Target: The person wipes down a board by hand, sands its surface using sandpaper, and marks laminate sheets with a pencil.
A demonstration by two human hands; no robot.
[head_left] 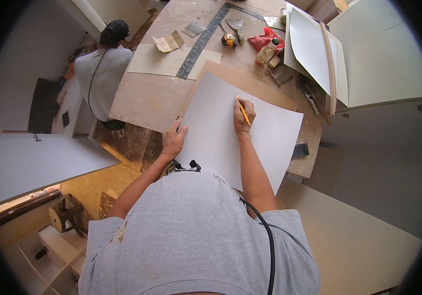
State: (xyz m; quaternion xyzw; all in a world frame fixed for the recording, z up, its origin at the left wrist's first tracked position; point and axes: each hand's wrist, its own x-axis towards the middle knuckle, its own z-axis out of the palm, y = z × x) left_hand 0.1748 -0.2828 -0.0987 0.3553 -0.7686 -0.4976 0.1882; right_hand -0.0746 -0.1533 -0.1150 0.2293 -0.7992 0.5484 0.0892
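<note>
My right hand (244,118) is closed round a yellow pencil (244,114), its tip against or just above a large white sheet (211,128). The sheet curves slightly at its right edge and lies over a brown board (262,87) on the worktable. At the sheet's left edge, my left hand (173,140) grips the rim, thumb on top and the other fingers partly hidden. Beyond the sheet lies a dark-marked metal framing square (203,42), its long arm across a cream panel (144,64).
A tape measure (229,40), a red bag (267,38) and a bottle (267,51) stand on the worktable (142,101). White sheets with a wooden strip (329,69) lean at the right. A person in a grey shirt (103,73) is at the left, back turned.
</note>
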